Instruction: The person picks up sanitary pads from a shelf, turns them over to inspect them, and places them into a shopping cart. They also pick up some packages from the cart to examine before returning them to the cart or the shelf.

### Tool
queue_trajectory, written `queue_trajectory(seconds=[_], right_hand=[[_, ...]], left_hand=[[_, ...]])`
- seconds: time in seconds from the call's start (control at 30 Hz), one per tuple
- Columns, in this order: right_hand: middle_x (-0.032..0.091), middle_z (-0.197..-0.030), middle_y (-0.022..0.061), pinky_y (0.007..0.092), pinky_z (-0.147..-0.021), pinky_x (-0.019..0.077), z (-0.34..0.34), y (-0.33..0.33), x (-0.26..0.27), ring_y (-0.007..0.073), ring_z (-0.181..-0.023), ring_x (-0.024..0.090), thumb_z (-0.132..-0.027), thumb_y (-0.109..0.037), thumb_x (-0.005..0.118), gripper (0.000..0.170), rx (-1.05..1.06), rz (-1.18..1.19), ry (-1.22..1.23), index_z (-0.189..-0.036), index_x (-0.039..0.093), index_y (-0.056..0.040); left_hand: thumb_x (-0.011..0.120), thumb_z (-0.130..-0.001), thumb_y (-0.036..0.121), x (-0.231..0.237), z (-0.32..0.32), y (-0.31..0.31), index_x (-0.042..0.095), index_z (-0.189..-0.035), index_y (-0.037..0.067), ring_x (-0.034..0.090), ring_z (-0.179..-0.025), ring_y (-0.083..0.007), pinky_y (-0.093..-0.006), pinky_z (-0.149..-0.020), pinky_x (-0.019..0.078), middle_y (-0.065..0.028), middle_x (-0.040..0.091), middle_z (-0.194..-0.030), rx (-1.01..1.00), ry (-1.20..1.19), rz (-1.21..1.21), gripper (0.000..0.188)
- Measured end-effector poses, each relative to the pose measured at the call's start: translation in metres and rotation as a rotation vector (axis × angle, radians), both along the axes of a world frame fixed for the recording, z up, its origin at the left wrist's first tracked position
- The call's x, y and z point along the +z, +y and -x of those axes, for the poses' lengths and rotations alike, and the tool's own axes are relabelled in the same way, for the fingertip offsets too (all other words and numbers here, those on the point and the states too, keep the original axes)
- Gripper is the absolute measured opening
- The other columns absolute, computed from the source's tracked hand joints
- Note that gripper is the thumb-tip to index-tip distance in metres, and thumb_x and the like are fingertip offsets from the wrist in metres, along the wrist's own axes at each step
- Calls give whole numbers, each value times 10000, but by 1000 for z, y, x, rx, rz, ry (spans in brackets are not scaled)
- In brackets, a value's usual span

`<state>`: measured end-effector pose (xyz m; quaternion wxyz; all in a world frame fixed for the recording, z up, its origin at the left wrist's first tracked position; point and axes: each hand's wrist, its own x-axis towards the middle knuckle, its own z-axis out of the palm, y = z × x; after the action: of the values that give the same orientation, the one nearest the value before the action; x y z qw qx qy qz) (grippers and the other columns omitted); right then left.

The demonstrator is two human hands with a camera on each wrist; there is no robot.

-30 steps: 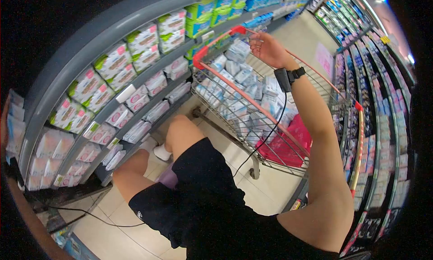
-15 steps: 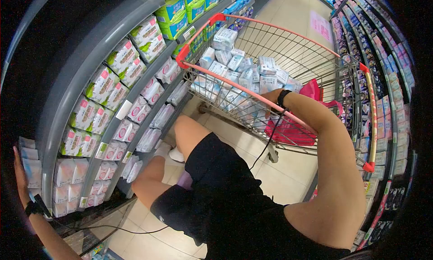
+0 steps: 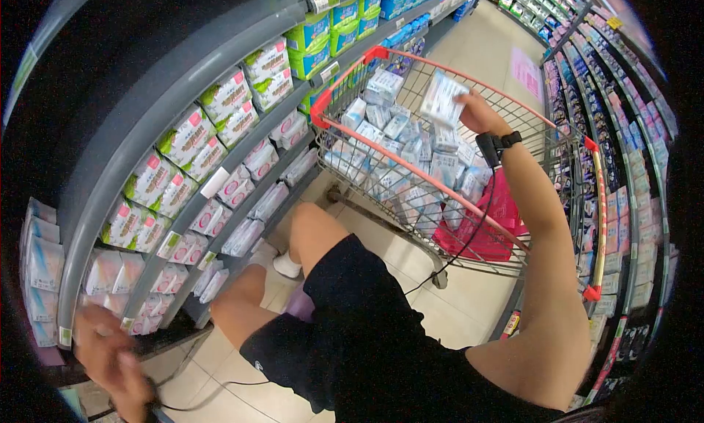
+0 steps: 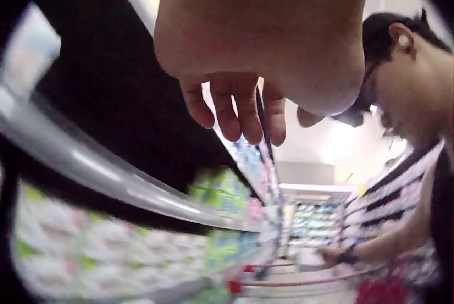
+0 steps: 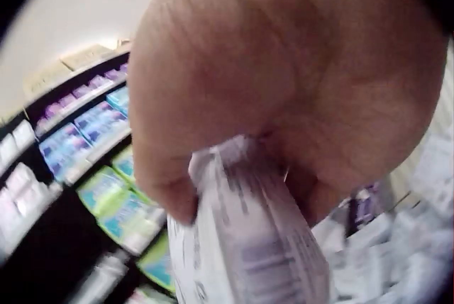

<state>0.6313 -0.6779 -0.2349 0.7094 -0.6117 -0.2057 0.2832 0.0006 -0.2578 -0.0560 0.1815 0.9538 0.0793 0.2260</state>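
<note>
My right hand (image 3: 482, 113) grips a white and pale-blue plastic-wrapped pack (image 3: 442, 100) above the shopping cart (image 3: 411, 159). In the right wrist view the thumb and fingers pinch the end of this pack (image 5: 248, 240). Beneath it, the cart holds a heap of similar packs (image 3: 389, 129). At the lower left of the head view my left hand (image 3: 110, 357) is blurred, in front of the shelf end. Its fingers (image 4: 245, 109) hang loosely bent in the left wrist view, with nothing in them.
A pink bag (image 3: 480, 228) lies in the near end of the cart. Shelves of white and green packs (image 3: 172, 151) run along the left, with stacked packs (image 3: 44, 269) at the shelf end. Another shelf (image 3: 623, 181) lines the right. A cable (image 3: 469, 239) trails from the right wrist.
My right hand dipped into the cart beside the pink bag, then rose with a pack in its grip. The left hand came away from the stacked packs at the shelf end, towards my body.
</note>
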Motion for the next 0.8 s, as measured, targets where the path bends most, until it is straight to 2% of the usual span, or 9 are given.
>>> queue_trajectory(seconds=[0.07, 0.13, 0.23, 0.27, 0.33, 0.4, 0.47, 0.53, 0.8], right_hand=[[626, -1314, 147, 395, -1084, 450, 43, 39, 60, 253, -1180, 633, -898, -204, 604, 546, 26, -192, 230, -1397, 491, -14], [596, -1365, 124, 438, -1090, 447, 63, 73, 78, 272, -1248, 590, -959, -258, 576, 553, 380, -370, 376, -1438, 438, -19], [593, -1356, 123, 417, -1055, 478, 150, 152, 92, 238, -1233, 595, -945, -194, 653, 594, 488, -274, 182, -1463, 407, -40], [594, -1348, 114, 401, -1045, 487, 178, 172, 88, 218, -1227, 596, -935, -160, 680, 619, 505, -267, 147, -1471, 393, -42], [601, -1308, 83, 361, -1029, 493, 218, 201, 73, 172, -1199, 592, -899, -64, 720, 654, 753, -200, 134, -1463, 388, -33], [605, -1277, 66, 340, -1015, 494, 263, 218, 66, 142, -1172, 587, -891, -55, 730, 624, 846, -126, 22, -1430, 417, -19], [610, -1255, 65, 330, -992, 505, 293, 231, 40, 132, -1152, 588, -883, -33, 731, 599, 916, -192, 11, -1405, 438, -12], [623, -1194, 85, 300, -902, 541, 313, 235, 13, 130, -1080, 607, -881, -61, 746, 584, 838, -123, -196, -1384, 452, -12], [644, -1083, 66, 284, -844, 550, 310, 208, 33, 134, -1024, 618, -868, -148, 790, 556, 925, -38, -192, -1319, 492, -17]], left_hand=[[673, -875, 361, -21, -16, -29, 630, -726, 75, 628, -780, -234, -380, -662, 443, -104, 646, -801, -290, -156, 54, 325], [615, -896, 635, 2, -45, -74, 599, -660, 60, 561, -592, -284, -415, -563, 462, 3, 576, -636, -360, -123, 21, 622], [747, -800, 360, 2, -58, -72, 638, -707, 99, 617, -678, -237, -377, -614, 443, -56, 637, -716, -539, -95, 94, 298], [867, -657, 249, 4, -61, -65, 708, -789, 124, 628, -663, -212, -353, -620, 448, -15, 665, -759, -482, -52, 104, 241], [874, -646, 165, -5, -70, -61, 695, -892, 54, 653, -749, -293, -397, -689, 502, -102, 670, -838, -251, -57, 202, 324], [884, -691, 206, -13, -78, -53, 558, -1222, -3, 621, -1022, -346, -415, -860, 510, -197, 604, -1158, -132, 62, 174, 658], [900, -688, 241, -27, -82, -62, 480, -1321, 8, 608, -1059, -340, -412, -902, 497, -198, 578, -1206, 35, 120, 383, 794], [890, -711, 252, -51, -81, -64, 457, -1346, 15, 607, -1047, -335, -414, -895, 498, -193, 574, -1183, 78, 193, 431, 804], [831, -792, 177, -106, -107, -67, 526, -1254, -2, 610, -1011, -316, -374, -876, 496, -166, 581, -1087, -4, 174, 523, 582]])
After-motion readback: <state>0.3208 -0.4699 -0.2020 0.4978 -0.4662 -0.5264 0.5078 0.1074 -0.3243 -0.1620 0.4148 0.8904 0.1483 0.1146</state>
